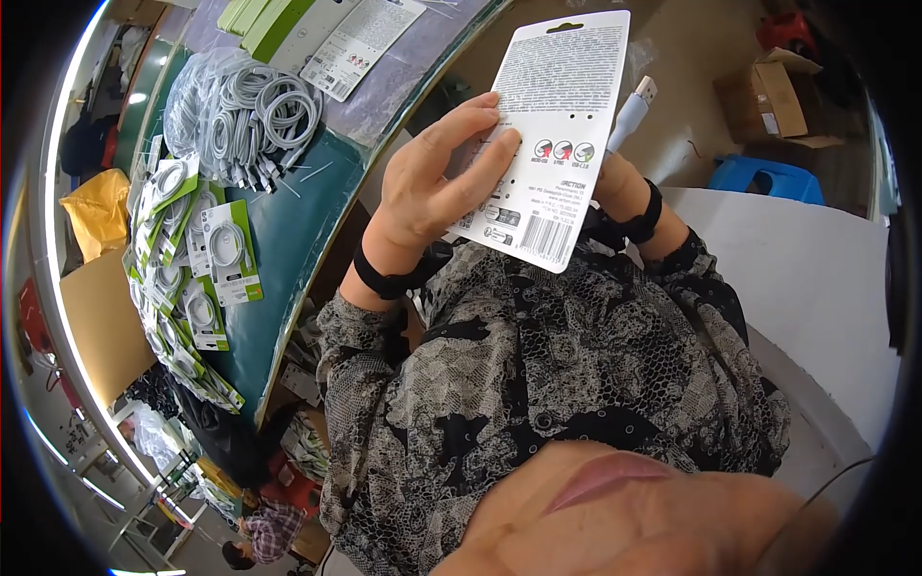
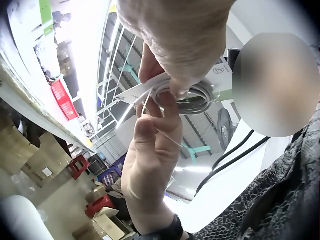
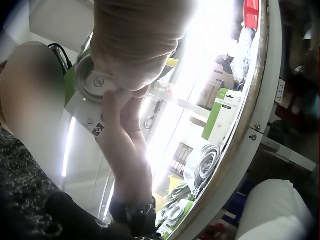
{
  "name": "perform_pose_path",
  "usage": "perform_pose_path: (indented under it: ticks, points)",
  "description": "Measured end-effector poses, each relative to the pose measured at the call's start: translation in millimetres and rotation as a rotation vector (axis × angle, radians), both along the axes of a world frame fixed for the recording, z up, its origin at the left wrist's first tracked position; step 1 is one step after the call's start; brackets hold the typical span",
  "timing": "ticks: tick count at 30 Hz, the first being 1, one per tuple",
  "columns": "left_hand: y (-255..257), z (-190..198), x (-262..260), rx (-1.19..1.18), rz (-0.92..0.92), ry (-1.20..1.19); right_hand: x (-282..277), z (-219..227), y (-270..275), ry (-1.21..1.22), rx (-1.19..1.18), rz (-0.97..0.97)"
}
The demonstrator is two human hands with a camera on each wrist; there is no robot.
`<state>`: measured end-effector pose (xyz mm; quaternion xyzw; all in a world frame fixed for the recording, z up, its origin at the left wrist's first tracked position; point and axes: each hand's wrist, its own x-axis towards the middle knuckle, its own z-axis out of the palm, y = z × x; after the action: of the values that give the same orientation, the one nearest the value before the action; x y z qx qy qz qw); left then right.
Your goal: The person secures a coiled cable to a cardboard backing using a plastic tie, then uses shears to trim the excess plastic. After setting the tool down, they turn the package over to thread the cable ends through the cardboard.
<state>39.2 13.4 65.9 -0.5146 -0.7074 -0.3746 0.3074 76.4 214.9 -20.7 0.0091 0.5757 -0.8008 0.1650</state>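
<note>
My left hand (image 1: 437,178) holds a white blister card (image 1: 557,125), its printed back with a barcode turned up and two fingers lying across it. In the right wrist view my left thumb (image 3: 111,105) presses the card's other face, beside a coiled cable (image 3: 85,80). Mostly hidden behind the card in the head view, my right hand (image 1: 622,182) grips the cable, whose USB plug (image 1: 634,108) sticks out past the card's edge. In the left wrist view the right fingers (image 2: 145,132) pinch at the grey-white coil (image 2: 200,102), near a thin white strip (image 2: 148,102).
On the green table (image 1: 312,221) to my left lie a heap of grey cables (image 1: 254,110), many packed cable cards (image 1: 230,250) and another card (image 1: 360,48). A white surface (image 1: 788,259) is at my right. A cardboard box (image 1: 773,101) and a blue stool (image 1: 764,178) stand beyond.
</note>
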Motion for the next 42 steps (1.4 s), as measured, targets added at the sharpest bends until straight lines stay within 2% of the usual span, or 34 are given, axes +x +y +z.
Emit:
perform_pose_path:
  ticks: [2,4,6,10,13,14,17,18,21,22,25,26,29,33,42]
  points:
    - [-0.5,-1.5,-0.2,-0.010,0.005,-0.005,0.6,0.5,3.9,-0.039,0.033,0.012]
    - [-0.4,-3.0,-0.6,-0.005,0.007,-0.010,1.7,3.1,9.4,0.522,0.379,0.042]
    - [0.2,-4.0,-1.6,-0.003,0.006,-0.011,1.6,3.2,9.8,0.804,0.553,0.055]
    - [0.9,-7.7,-6.4,-0.019,0.028,-0.014,-1.3,11.5,-4.1,0.530,0.357,-0.044]
    - [1.7,-21.5,-12.8,0.060,0.092,-0.171,-8.8,45.6,-7.1,1.361,0.852,-0.309]
    - [1.5,-26.4,-10.1,0.055,0.092,-0.172,-8.4,45.8,-9.7,1.359,0.848,-0.312]
    - [7.3,-41.0,2.3,0.201,0.353,-0.809,-5.8,44.3,-16.5,0.925,0.237,-0.243]
    - [11.7,-41.7,4.1,0.193,0.351,-0.812,-5.6,44.9,-20.0,0.920,0.234,-0.249]
    - [26.0,-40.4,5.4,0.716,0.112,-1.215,-7.6,52.1,-29.0,0.698,0.164,-0.431]
    - [27.4,-40.0,5.2,0.712,0.114,-1.218,-9.0,53.5,-28.1,0.694,0.163,-0.434]
    - [28.6,-40.2,5.2,0.853,-0.032,-1.274,-17.3,56.3,-24.1,0.887,0.497,-0.466]
    - [28.1,-40.9,5.1,0.850,-0.030,-1.278,-17.3,58.5,-23.8,0.881,0.496,-0.467]
    - [26.3,-42.9,4.1,0.901,-0.039,-1.297,-17.5,63.8,-23.7,1.096,0.882,-0.500]
    - [26.9,-49.3,2.5,0.910,-0.042,-1.255,-18.1,59.9,-25.3,1.161,1.037,-0.515]
    - [28.8,-50.6,4.5,0.849,0.021,-1.177,-17.6,60.1,-24.8,1.166,1.072,-0.483]
